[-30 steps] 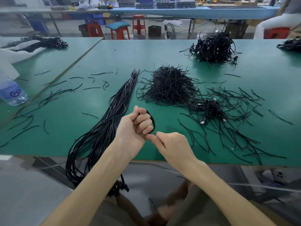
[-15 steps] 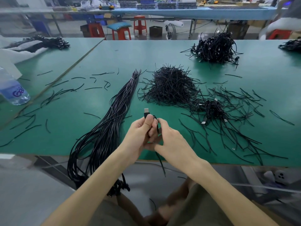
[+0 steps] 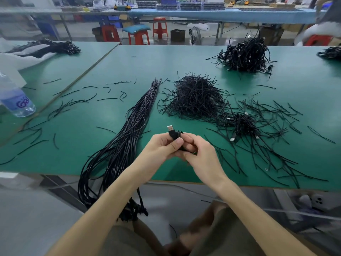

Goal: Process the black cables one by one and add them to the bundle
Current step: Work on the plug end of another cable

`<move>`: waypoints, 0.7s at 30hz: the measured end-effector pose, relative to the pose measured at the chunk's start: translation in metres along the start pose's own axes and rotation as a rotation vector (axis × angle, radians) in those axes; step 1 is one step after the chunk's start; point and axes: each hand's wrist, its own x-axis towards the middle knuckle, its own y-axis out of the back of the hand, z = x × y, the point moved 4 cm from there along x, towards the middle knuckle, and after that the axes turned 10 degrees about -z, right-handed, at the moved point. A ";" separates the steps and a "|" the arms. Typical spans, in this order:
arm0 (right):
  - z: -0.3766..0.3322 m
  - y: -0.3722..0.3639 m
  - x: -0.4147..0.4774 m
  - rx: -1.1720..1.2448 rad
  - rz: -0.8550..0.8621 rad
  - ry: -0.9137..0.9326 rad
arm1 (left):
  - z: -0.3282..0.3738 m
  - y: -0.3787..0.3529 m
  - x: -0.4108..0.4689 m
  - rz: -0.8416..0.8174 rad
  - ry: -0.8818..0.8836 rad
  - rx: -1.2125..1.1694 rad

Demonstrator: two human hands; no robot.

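Most of the black cable (image 3: 176, 136) is buried between the two hands, so I can't say how it's wound or whether anything is tied round it. What does show is the USB plug, metal tip poking up and away from the fingers, plus a bit of black loop just behind it.

The left hand (image 3: 162, 146) has its thumb pressed on the plug's black body with the fingers curled underneath. The right hand (image 3: 201, 156) is closed round the rest of the cable from the other side, and the two hands are touching. They're held over the near edge of the green bench (image 3: 129, 61).

The bundle (image 3: 129, 130) lies just left of the hands, a long sheaf of black cables running away across the bench. Its near end droops over the bench edge and disappears behind the left forearm, so the plugs down there are hard to make out.

Right of the bundle is a heap of short black ties (image 3: 195, 97), with loose ones scattered around. A small clump of coiled cables (image 3: 243, 124) sits near the right hand, and a bigger pile (image 3: 247, 54) sits well back. A water bottle (image 3: 16, 100) is cut off at the left edge, and another dark pile (image 3: 330, 52) is clipped at the right.
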 end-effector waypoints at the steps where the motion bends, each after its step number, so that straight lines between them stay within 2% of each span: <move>1: 0.000 0.001 0.001 -0.026 0.016 0.007 | 0.000 0.002 0.000 0.040 0.005 0.060; 5: -0.003 0.009 0.003 -0.125 0.037 0.023 | -0.002 0.011 -0.001 0.171 0.060 0.270; 13: 0.003 0.006 0.002 -0.305 -0.033 0.009 | -0.015 0.025 -0.004 0.314 0.152 0.265; 21: 0.004 0.002 0.008 -0.537 -0.129 -0.002 | -0.007 0.032 0.006 0.195 0.145 0.477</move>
